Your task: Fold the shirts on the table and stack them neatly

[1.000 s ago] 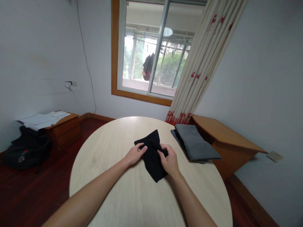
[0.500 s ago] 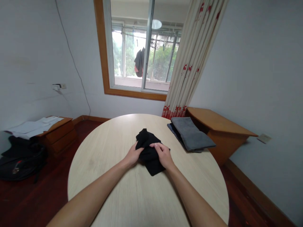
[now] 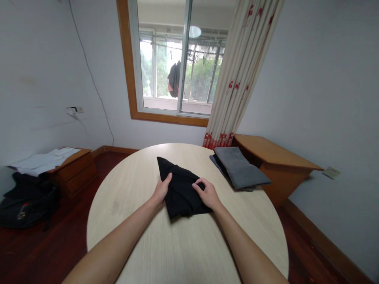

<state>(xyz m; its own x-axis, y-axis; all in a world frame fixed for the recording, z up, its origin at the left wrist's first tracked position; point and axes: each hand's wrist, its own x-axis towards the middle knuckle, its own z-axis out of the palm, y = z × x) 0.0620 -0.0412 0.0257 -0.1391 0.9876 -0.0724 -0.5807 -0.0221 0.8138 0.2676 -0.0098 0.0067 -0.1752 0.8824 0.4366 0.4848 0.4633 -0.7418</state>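
Observation:
A piece of black cloth [image 3: 184, 191] is partly spread over the middle of the round table, one pointed corner rising at its upper left and creases across it. My left hand [image 3: 162, 188] grips its left edge, thumb on top and the other fingers hidden beneath. At the cloth's right side, my right hand [image 3: 207, 193] is closed, thumb and index finger pinched together on the fabric. Whether the cloth is a garment cannot be made out.
Folded grey cloth [image 3: 241, 167] lies over darker fabric near the right rim of the pale round table [image 3: 118, 221]. Beyond it stands a wooden desk [image 3: 272, 150]. To the left are a low drawer cabinet [image 3: 78, 169] with papers and a black bag [image 3: 28, 201] on the floor.
The bunched black cloth has opened out flatter and wider, its upper corner now stretching to the left. My left hand has shifted slightly left and up; my right hand has stayed nearly in place.

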